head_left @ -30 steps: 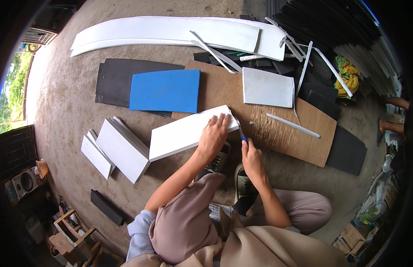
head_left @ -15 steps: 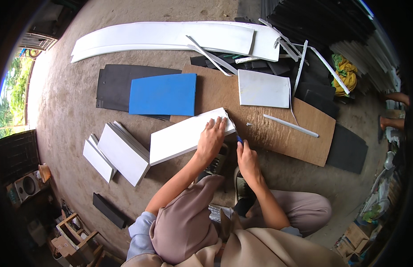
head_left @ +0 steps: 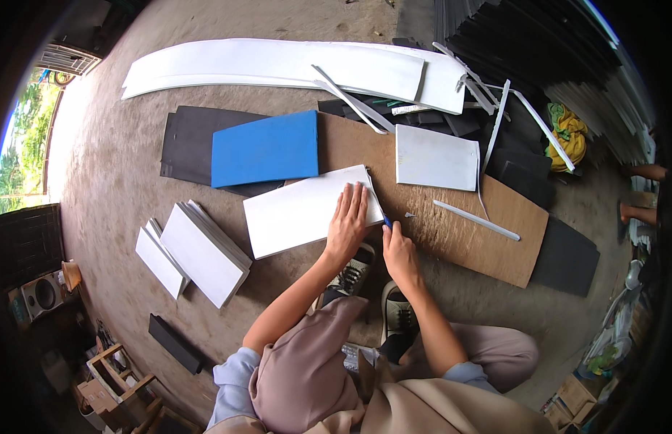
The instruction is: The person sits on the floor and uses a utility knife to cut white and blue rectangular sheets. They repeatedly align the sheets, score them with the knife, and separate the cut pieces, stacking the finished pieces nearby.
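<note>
Two hands are seen from above, belonging to a person crouched on a concrete floor (head_left: 104,159) over a brown cutting board (head_left: 452,231). The left hand (head_left: 348,220) is spread flat, fingers apart, pressed on the right end of a white foam sheet (head_left: 300,213) that lies partly on the board and partly on the floor. The right hand (head_left: 399,249) is closed around a small blue-handled knife (head_left: 387,222), whose tip is set at the sheet's right edge, just beside the left fingertips. The two hands are near each other but not touching. A blue sheet (head_left: 265,148) and a black sheet (head_left: 185,141) lie beyond the white one; a stack of cut white panels (head_left: 202,249) rests to the left, a smaller white square (head_left: 436,158) and a thin white strip (head_left: 475,220) on the board to the right. Judged from this position, the chief risk is to the left fingers, which could be nicked if the blade were to slip sideways off the edge. The sheet could also shift under uneven pressure, since only one end is pinned, and a crooked cut would result. The person's shoes (head_left: 358,267) sit close below the cutting line and could be reached by an overrun stroke.
</note>
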Tool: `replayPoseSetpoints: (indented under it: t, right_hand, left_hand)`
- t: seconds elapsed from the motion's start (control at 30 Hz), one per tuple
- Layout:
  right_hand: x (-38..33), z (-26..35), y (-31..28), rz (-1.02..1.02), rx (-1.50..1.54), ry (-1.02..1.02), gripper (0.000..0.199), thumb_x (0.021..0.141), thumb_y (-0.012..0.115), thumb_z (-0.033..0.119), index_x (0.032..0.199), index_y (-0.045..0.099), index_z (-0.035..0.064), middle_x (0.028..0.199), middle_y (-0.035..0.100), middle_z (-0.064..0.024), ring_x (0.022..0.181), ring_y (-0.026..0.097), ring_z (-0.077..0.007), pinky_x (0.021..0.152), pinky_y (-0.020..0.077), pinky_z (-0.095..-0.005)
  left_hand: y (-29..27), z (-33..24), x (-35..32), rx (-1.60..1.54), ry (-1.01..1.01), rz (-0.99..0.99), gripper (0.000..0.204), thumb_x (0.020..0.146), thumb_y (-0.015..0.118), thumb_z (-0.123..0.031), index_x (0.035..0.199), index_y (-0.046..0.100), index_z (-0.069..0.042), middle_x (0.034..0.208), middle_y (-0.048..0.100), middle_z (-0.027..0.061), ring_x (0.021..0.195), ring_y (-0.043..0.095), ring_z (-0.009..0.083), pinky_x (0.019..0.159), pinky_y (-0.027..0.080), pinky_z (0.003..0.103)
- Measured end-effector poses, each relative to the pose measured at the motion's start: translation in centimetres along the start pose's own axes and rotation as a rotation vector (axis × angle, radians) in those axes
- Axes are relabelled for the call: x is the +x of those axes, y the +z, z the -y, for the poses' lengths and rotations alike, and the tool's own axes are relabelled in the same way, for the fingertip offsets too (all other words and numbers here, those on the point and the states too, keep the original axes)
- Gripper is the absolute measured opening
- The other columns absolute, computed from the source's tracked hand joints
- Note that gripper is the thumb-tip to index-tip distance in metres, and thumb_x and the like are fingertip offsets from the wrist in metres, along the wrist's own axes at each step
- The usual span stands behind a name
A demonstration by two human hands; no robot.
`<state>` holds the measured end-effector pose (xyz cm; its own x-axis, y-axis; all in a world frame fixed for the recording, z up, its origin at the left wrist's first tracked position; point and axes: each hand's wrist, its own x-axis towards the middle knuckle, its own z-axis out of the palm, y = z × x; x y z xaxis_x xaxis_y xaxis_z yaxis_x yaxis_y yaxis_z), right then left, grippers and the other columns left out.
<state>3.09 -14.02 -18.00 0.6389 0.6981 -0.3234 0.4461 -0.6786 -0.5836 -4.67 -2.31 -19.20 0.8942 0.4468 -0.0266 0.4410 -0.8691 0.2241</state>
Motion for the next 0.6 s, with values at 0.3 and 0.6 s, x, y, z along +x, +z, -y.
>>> replayPoseSetpoints:
  t: [0.3,0.6]
  right_hand:
    - [2.3,0.6,0.1,0.035,-0.076,0.035,0.035,0.092,0.032,0.025,0.111,0.039,-0.0037,0.060,0.055,-0.0251,0.061,0.058,-0.0401,0.050,0.0462,-0.0461]
    - [2.9,2.8,-1.2,0.015,-0.242,-0.059,0.032,0.091,0.035,0.023,0.117,0.037,0.0050,0.054,0.055,-0.0212,0.054,0.058,-0.0367,0.046,0.0450,-0.0438]
  left_hand:
    - [1.4,1.8,1.1,-0.115,-0.003,-0.076,0.082,0.072,0.059,-0.043,0.132,0.025,0.001,0.139,0.020,0.0159,0.130,0.015,0.0299,0.105,0.018,0.041]
    - [0.7,2.7,1.4,-0.272,-0.035,-0.088,0.086,0.063,0.068,-0.039,0.134,0.027,-0.011,0.137,0.024,0.0108,0.130,0.013,0.0297,0.103,0.012,0.051]
